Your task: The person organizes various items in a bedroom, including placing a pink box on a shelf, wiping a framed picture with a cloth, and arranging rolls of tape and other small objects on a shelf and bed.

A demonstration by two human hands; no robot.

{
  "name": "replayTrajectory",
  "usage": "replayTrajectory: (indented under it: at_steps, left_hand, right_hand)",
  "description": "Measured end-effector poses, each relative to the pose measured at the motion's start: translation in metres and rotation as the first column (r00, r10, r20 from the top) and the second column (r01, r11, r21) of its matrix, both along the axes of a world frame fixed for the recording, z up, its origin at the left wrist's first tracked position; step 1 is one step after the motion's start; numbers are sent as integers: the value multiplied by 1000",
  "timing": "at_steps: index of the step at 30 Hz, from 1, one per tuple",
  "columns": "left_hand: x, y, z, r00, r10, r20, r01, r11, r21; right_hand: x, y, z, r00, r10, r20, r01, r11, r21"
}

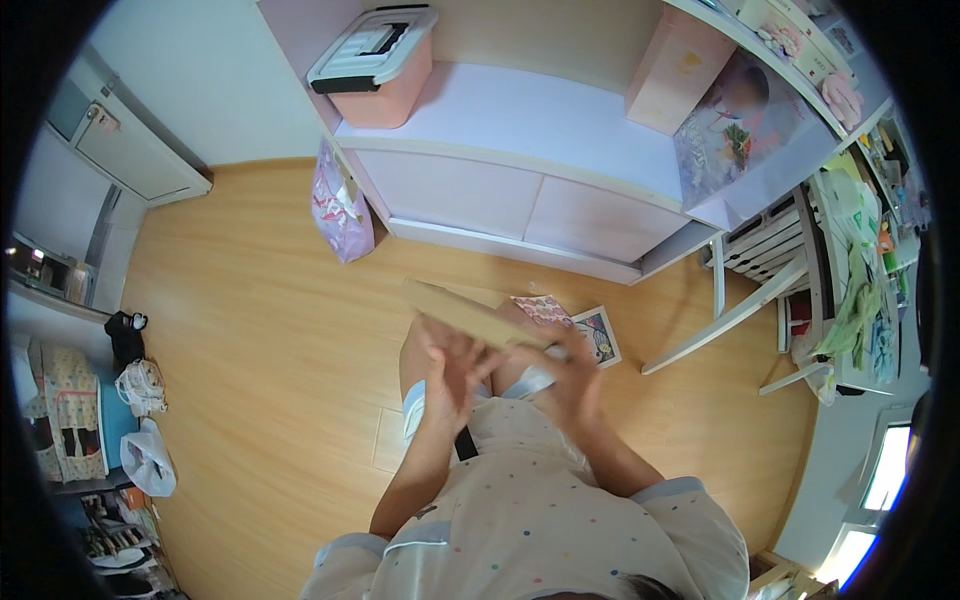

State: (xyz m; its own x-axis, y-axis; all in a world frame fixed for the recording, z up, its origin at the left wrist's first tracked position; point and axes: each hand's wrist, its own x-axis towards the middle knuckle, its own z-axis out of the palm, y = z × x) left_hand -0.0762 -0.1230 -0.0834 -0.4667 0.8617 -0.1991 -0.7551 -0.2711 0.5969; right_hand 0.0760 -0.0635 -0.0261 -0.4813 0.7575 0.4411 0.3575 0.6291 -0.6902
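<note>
A flat tan board or cardboard piece (pixel 472 311), blurred and tilted, is above my knees. My right hand (pixel 577 382) is at its right end, with the fingers around that end. Below the board's middle is my left hand (pixel 454 379), thumb up and fingers apart; blur hides whether its fingertips touch the board. On the floor just beyond my right knee lie a framed colourful picture (pixel 598 336) and a red-and-white patterned sheet or packet (pixel 541 309), partly hidden by the board and my hand.
Ahead stands a white cabinet (pixel 450 187) with sliding doors, bearing a pink storage box (pixel 379 97) with a grey lid. A purple plastic bag (pixel 341 210) leans beside it. To the right is a cluttered desk (pixel 855 300) with a splayed white leg (pixel 720 322). Bags (pixel 148 457) line the left side.
</note>
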Motion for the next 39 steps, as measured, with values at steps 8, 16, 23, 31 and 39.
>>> replayTrajectory:
  at_steps: [8,16,23,31,39]
  left_hand:
    - [-14,16,-21,900,-293,321,259,955,147]
    - [-8,3,-34,764,-518,386,411,851,328]
    - [-21,29,4,935,-351,55,351,936,10]
    - [-129,83,87,957,91,-277,-50,987,150]
    - [-165,160,95,363,233,-902,-245,958,148]
  right_hand:
    - [-5,-36,24,917,342,-205,-396,842,-366]
    - [43,37,3,835,-384,393,359,923,139]
    - [10,28,2,925,111,-364,-360,564,-743]
    - [-176,171,115,757,-41,-652,-407,752,-519]
    - [-337,306,134,926,50,-373,-312,659,-684]
